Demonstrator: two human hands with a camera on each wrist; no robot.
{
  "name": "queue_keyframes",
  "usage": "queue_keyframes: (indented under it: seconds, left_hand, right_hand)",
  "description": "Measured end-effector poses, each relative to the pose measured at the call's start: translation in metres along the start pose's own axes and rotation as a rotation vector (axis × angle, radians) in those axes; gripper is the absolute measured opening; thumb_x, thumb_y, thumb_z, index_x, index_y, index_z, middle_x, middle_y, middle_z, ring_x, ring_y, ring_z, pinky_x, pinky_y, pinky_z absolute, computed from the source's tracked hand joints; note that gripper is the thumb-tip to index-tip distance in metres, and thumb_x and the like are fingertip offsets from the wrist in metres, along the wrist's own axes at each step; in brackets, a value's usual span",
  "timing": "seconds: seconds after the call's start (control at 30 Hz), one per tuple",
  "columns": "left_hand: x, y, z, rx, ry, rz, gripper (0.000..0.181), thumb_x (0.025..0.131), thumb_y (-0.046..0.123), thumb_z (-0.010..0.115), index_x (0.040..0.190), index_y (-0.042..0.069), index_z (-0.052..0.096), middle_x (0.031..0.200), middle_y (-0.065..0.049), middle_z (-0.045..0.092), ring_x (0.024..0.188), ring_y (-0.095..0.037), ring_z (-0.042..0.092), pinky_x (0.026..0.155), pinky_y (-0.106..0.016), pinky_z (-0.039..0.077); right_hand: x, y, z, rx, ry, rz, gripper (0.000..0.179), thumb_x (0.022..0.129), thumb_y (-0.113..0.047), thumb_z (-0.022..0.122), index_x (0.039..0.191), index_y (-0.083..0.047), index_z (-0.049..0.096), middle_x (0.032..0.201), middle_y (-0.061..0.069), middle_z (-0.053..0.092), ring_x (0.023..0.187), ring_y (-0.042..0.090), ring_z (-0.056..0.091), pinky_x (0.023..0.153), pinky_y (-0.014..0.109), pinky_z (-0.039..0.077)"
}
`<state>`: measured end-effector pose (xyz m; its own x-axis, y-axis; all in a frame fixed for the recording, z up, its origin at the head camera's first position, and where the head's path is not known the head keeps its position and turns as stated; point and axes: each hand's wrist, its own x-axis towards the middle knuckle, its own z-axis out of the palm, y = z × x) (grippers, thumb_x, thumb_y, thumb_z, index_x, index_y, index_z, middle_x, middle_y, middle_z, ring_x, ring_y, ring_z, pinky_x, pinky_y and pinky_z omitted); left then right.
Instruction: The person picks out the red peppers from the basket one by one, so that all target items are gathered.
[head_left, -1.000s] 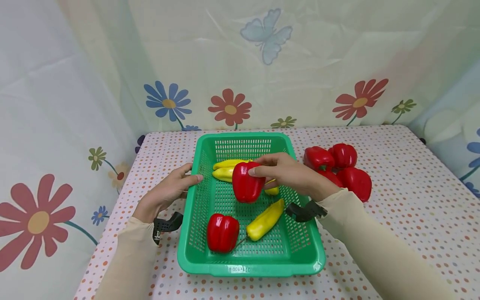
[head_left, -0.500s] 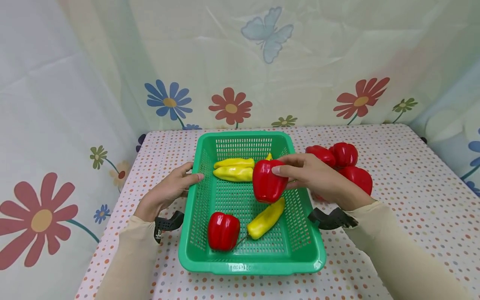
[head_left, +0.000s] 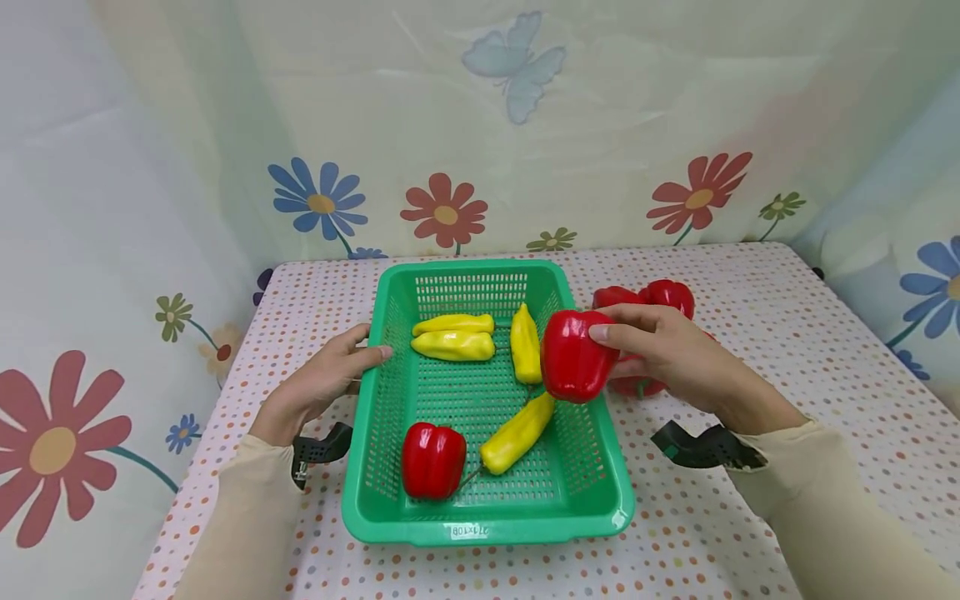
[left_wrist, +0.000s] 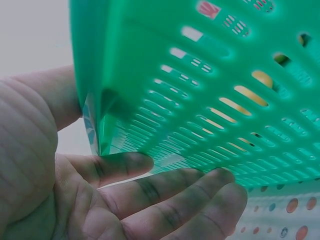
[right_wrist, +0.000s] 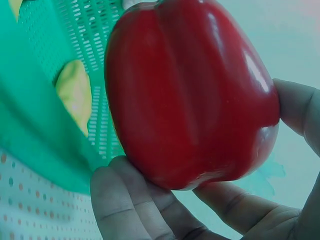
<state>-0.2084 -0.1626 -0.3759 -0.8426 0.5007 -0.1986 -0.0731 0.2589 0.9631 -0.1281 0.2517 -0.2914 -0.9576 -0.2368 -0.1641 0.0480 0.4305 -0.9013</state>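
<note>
Fingers of the right hand [head_left: 678,358] are curling round a red bell pepper [head_left: 573,355] in the head view, holding it in the air above the right rim of the green basket [head_left: 592,492]. The left hand [head_left: 315,387] is resting against the basket's left wall, its fingers lying nearly straight along the rim. Inside the basket are lying a second red pepper [head_left: 432,459] near the front and four yellow peppers [head_left: 453,345]. More red peppers [head_left: 670,296] are sitting on the dotted surface [head_left: 787,333] just behind the right hand.

From the left wrist, the left hand [left_wrist: 100,200] is showing its palm, with relaxed fingers [left_wrist: 165,187] touching the underside edge of the perforated basket [left_wrist: 210,75].

From the right wrist, the right hand [right_wrist: 210,210] is pinching the red bell pepper [right_wrist: 185,95] between thumb and fingers [right_wrist: 117,205], with the basket [right_wrist: 35,130] and one yellow pepper [right_wrist: 74,92] showing beyond it.
</note>
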Motion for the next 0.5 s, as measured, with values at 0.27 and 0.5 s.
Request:
queue_keyframes:
  seconds: [0.27, 0.5]
  left_hand:
    - [-0.002, 0.000, -0.003, 0.008, -0.012, 0.012, 0.057, 0.110, 0.023, 0.051, 0.159, 0.002, 0.031, 0.133, -0.031, 0.062, 0.095, -0.028, 0.076, 0.085, -0.046, 0.065]
    - [-0.002, -0.001, -0.003, 0.013, -0.012, 0.006, 0.057, 0.111, 0.023, 0.051, 0.160, 0.003, 0.031, 0.134, -0.031, 0.062, 0.095, -0.028, 0.077, 0.085, -0.047, 0.065]
  right_hand:
    - [-0.024, 0.027, -0.024, 0.028, 0.082, -0.014, 0.053, 0.105, -0.019, 0.060, 0.149, 0.005, 0.044, 0.127, 0.006, 0.061, 0.103, 0.022, 0.068, 0.079, 0.035, 0.065]
    - [-0.039, 0.053, -0.034, 0.043, 0.114, 0.014, 0.052, 0.107, -0.020, 0.057, 0.148, 0.007, 0.042, 0.118, -0.011, 0.066, 0.099, 0.018, 0.070, 0.080, 0.033, 0.065]
